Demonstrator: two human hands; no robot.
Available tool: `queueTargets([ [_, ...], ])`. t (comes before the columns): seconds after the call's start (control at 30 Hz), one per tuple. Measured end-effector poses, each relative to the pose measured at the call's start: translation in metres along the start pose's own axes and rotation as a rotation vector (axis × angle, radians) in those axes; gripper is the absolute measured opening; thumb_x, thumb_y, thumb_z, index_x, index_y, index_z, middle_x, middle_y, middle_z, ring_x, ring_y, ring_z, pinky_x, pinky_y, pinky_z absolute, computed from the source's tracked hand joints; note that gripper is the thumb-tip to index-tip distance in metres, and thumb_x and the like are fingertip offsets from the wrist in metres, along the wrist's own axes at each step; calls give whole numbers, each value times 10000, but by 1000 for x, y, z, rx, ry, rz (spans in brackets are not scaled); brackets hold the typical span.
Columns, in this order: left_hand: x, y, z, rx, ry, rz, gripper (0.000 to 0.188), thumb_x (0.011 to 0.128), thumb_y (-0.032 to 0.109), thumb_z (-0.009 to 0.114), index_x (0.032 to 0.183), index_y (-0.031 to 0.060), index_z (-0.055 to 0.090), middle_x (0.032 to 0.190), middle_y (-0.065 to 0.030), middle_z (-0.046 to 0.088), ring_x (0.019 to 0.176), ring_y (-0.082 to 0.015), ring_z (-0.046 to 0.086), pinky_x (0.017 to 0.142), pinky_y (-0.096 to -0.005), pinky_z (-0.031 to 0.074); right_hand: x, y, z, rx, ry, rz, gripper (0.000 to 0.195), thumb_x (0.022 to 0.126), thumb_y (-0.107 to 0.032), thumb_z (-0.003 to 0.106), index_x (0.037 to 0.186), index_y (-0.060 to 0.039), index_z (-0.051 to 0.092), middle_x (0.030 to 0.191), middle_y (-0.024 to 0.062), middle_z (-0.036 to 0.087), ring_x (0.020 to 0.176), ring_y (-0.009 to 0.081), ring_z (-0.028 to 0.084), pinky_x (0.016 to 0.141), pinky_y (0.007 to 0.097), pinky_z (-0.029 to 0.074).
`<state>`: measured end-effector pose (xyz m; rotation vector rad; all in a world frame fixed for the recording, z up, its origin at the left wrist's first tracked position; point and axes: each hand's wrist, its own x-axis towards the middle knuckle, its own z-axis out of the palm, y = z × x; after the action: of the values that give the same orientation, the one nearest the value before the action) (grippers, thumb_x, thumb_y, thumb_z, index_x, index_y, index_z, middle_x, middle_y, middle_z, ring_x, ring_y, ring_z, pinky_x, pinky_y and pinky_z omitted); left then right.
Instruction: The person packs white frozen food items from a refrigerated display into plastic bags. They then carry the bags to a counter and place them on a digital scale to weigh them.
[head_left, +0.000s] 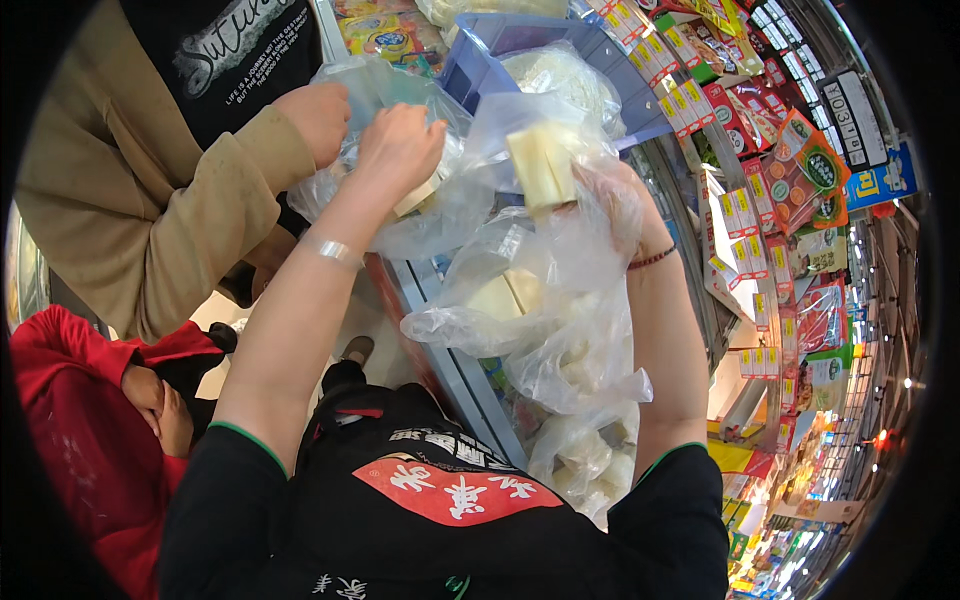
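Note:
My right hand (615, 199), covered by thin clear plastic, grips a pale cream block (541, 169), possibly tofu, with a split down its face. Ahead and to the left, my left hand (401, 150) is curled over a clear plastic bag (442, 225); its fingertips are partly hidden. Another pale block (417, 196) shows in that bag, below my left palm. Nearer my body, a larger clear bag (480, 330) lies loosely over more pale blocks (506, 296). Further bagged white pieces (592, 457) sit beside my right forearm.
A co-worker's hand (319, 120) in a tan sleeve is close to my left hand, at the bag. Behind stands a blue plastic crate (480, 56) with a filled clear bag (562, 79). Shelves of packaged food (810, 172) line the right. A person in red (75, 420) is at left.

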<state>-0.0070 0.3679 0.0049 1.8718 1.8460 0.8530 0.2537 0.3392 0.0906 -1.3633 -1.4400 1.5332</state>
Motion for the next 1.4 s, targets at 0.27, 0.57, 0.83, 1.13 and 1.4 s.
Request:
queueTargets([
  [0.27, 72, -22, 42, 115, -288, -277, 418, 900, 387, 570, 1122, 54, 693, 1163, -172, 674, 1140, -333, 617, 939, -426, 490, -18, -9, 14, 189, 67, 57, 341, 887, -247, 707, 1055, 46, 665, 900, 113, 703, 725, 190, 676, 655, 299, 555],
  [0.57, 115, 15, 39, -591, -409, -225, 266, 896, 240, 615, 930, -17, 677, 792, -105, 666, 657, -208, 650, 535, -343, 512, -12, -13, 10, 111, -3, 59, 372, 883, -246, 706, 1133, 21, 634, 975, 92, 688, 779, 171, 671, 666, 303, 562],
  [0.83, 149, 12, 7, -328, -687, 49, 293, 898, 279, 637, 1062, 41, 683, 903, -32, 678, 728, -172, 640, 654, -304, 519, 95, 8, 68, 38, -428, 72, 366, 842, -192, 718, 1119, 39, 656, 998, 88, 673, 811, 185, 668, 700, 295, 522],
  [1.13, 138, 21, 20, -639, -498, -253, 233, 947, 176, 567, 1020, -34, 633, 849, -76, 637, 787, -179, 662, 658, -292, 511, 145, 51, 51, -537, 18, 16, 335, 844, -113, 704, 1113, 75, 635, 1023, 82, 665, 826, 165, 634, 720, 306, 529],
  [1.4, 129, 37, 3, -756, -480, -282, 220, 966, 170, 533, 1054, -24, 589, 904, -124, 667, 737, -230, 707, 638, -321, 567, 161, 75, 62, -694, -54, -100, 333, 876, -87, 596, 1175, 59, 595, 1137, 239, 648, 1050, 346, 637, 892, 400, 484],
])
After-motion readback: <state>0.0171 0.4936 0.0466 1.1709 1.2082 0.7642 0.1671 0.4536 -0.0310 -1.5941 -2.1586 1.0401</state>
